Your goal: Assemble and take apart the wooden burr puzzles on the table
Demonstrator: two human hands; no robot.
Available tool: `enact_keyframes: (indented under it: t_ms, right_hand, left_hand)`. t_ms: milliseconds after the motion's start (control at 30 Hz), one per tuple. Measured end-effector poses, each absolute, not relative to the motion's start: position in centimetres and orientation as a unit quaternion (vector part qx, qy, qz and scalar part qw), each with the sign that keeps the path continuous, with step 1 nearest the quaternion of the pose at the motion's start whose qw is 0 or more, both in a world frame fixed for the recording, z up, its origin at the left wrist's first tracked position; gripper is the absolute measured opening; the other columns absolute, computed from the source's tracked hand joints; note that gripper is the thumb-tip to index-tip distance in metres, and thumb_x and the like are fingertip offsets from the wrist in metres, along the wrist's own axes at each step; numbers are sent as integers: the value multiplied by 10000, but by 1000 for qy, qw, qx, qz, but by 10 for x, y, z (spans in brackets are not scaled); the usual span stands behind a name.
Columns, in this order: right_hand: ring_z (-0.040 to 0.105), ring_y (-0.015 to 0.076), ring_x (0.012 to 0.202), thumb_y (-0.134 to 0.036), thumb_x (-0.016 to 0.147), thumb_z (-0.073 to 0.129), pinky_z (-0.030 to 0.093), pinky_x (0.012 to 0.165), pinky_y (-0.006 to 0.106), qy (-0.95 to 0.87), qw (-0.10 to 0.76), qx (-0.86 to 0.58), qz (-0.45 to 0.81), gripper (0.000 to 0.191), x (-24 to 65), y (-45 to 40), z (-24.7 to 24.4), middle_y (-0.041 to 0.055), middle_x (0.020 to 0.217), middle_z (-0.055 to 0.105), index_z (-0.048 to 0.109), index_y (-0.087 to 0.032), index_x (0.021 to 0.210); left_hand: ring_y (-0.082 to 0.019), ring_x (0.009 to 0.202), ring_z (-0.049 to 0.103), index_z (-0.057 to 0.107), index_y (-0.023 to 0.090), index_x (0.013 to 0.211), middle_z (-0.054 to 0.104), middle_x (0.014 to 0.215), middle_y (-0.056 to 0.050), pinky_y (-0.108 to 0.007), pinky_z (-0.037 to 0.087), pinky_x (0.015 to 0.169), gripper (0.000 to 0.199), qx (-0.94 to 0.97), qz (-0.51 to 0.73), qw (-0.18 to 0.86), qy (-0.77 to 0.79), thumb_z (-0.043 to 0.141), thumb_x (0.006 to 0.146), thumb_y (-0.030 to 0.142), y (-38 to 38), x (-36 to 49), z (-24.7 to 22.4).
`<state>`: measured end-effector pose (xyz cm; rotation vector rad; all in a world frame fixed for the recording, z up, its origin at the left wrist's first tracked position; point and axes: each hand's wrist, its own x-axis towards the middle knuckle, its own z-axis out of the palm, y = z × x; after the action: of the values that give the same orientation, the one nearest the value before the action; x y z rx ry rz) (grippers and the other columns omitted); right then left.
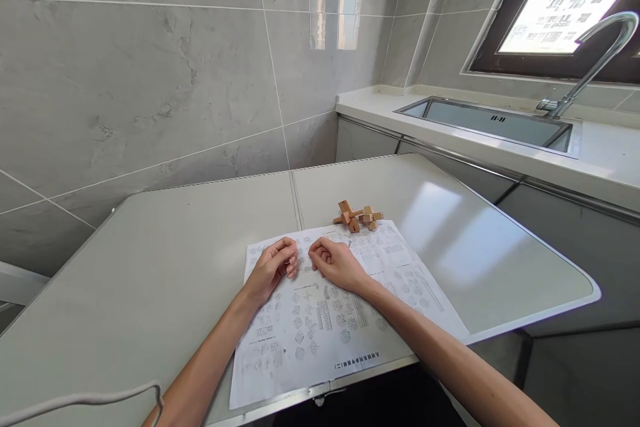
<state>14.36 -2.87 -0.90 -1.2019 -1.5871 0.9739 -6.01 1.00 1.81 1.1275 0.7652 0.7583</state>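
A printed paper sheet (310, 320) with small diagrams lies on the table under both forearms, its title line at the near edge. My left hand (274, 267) rests on the sheet's left part, fingers curled in and thumb against them, with nothing visible in it. Facing it across a small gap, my right hand (336, 263) is loosely closed on the paper and also shows nothing inside. Just beyond the right hand, at the sheet's far edge, sit two interlocking wooden puzzles, a larger one (349, 216) and a smaller one (371, 217), side by side. Neither hand touches them.
The pale folding table (150, 293) has a seam across it and a rounded right corner. Behind it stands a grey tiled wall (150, 80). At the right are a counter with a sink (480, 121), a faucet (595, 67) and a window. A white cable (90, 400) crosses the lower left.
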Motion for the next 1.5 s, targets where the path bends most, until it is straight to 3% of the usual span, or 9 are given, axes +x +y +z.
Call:
enact_keyframes:
  t_ms: [1500]
  right_hand:
    - [661, 161, 614, -270, 993, 599, 516, 660, 289, -644, 433, -503, 381, 89, 145, -30, -10, -26, 711, 737, 617, -245, 909]
  left_hand:
    - [-102, 588, 433, 564, 191, 821, 505, 723, 26, -258, 431, 575, 313, 501, 335, 720, 343, 769, 930, 401, 8, -56, 22]
